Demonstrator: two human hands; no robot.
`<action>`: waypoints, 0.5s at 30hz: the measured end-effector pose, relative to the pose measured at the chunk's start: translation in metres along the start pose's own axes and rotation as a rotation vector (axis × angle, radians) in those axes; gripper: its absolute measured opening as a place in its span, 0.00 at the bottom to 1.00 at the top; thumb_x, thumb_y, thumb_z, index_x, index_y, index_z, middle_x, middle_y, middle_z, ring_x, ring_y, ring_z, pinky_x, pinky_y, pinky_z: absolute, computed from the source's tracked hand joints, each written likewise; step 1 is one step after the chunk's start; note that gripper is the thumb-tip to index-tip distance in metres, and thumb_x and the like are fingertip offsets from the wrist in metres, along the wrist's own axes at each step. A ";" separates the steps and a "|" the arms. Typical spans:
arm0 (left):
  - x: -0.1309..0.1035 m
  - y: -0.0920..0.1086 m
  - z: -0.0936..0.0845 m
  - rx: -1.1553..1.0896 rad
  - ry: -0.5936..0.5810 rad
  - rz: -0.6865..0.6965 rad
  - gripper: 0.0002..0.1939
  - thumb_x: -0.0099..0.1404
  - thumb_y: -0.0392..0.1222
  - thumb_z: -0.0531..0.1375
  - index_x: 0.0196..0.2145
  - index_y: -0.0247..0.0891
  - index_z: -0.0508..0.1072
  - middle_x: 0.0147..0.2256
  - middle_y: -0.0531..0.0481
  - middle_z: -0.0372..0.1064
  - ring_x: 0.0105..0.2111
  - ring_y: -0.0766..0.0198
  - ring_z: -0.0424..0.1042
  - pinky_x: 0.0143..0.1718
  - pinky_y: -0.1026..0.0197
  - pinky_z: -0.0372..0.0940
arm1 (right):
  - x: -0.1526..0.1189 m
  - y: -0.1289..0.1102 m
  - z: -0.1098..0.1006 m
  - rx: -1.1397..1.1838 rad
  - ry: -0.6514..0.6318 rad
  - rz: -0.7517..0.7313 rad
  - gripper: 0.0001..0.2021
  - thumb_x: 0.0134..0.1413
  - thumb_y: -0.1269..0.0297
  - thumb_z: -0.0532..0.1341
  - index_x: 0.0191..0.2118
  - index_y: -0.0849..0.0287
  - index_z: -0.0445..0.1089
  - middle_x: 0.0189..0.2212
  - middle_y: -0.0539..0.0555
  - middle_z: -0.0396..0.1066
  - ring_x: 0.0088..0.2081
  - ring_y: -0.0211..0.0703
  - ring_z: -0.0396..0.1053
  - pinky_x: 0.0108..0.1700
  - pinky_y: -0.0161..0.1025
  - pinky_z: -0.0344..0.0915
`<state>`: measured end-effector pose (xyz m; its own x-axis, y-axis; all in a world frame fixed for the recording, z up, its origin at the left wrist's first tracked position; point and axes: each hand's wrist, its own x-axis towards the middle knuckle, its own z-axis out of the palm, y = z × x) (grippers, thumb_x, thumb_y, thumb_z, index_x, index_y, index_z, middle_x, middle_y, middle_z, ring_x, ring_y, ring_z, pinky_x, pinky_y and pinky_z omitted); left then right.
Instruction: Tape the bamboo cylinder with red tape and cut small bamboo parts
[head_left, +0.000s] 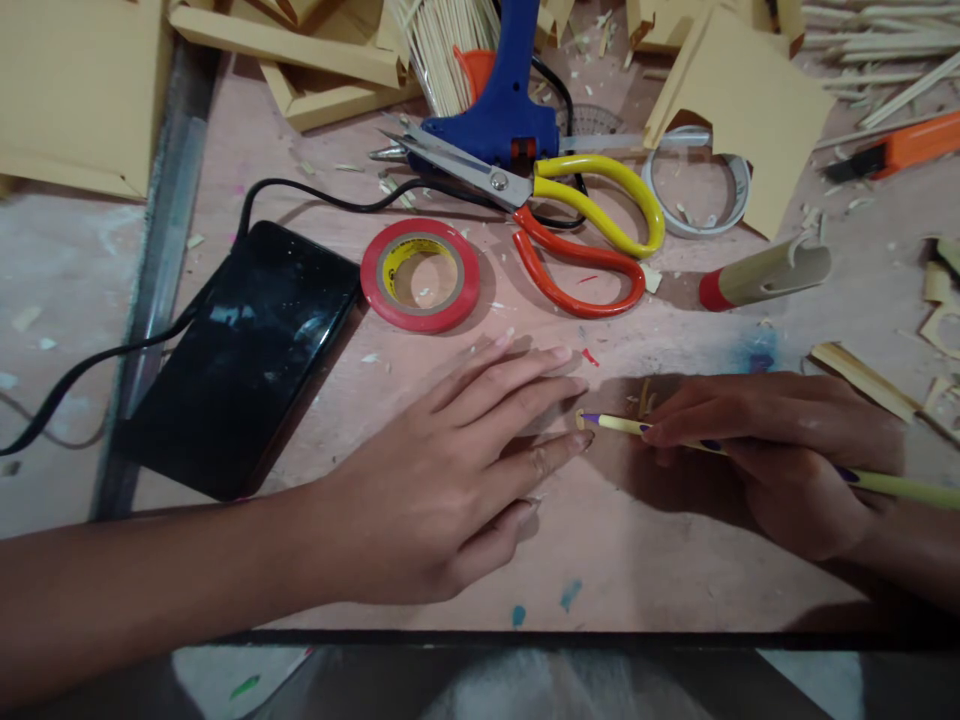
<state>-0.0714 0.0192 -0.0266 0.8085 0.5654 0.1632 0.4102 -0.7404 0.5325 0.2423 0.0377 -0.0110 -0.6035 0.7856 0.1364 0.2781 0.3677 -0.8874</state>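
Observation:
My left hand (465,470) lies palm down on the pinkish table (420,610) with its fingers spread. One fingertip is at a tiny tan piece (580,419) on the table. My right hand (780,450) is closed around a yellow-green pen (619,424) with a purple tip, which points left and meets the tiny piece. A roll of red tape (469,275) lies flat above my left hand. Beyond the hands are open scissors (499,181) with one yellow and one red handle, their blades pointing left.
A black phone (251,350) lies left, beside a black cable (315,192). Farther back are a blue glue gun (480,135), a white tape roll (731,215), cardboard pieces (772,110) and thin sticks (442,60). An orange cutter (919,145) and a red-ended tube (780,272) lie right.

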 end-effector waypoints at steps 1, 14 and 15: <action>0.000 0.000 0.000 0.000 -0.001 0.000 0.28 0.75 0.46 0.59 0.69 0.38 0.71 0.76 0.38 0.59 0.79 0.40 0.52 0.80 0.29 0.52 | 0.000 0.001 0.000 0.006 -0.003 -0.003 0.20 0.64 0.81 0.56 0.47 0.54 0.82 0.37 0.53 0.84 0.34 0.42 0.82 0.32 0.35 0.77; -0.001 -0.001 0.003 0.089 -0.018 0.039 0.29 0.77 0.48 0.57 0.70 0.38 0.68 0.78 0.40 0.54 0.81 0.43 0.47 0.82 0.31 0.45 | -0.004 0.005 -0.001 0.076 -0.042 0.035 0.21 0.66 0.83 0.55 0.49 0.56 0.82 0.39 0.54 0.83 0.35 0.39 0.81 0.33 0.33 0.76; -0.001 -0.001 0.003 0.092 -0.019 0.038 0.28 0.77 0.49 0.57 0.70 0.38 0.68 0.78 0.40 0.54 0.81 0.43 0.47 0.82 0.31 0.45 | -0.003 0.005 -0.001 0.057 -0.037 0.024 0.21 0.66 0.83 0.55 0.49 0.55 0.82 0.39 0.54 0.83 0.34 0.40 0.81 0.33 0.34 0.76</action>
<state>-0.0718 0.0180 -0.0296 0.8317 0.5301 0.1654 0.4157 -0.7918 0.4475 0.2465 0.0375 -0.0151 -0.6244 0.7747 0.0999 0.2505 0.3197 -0.9138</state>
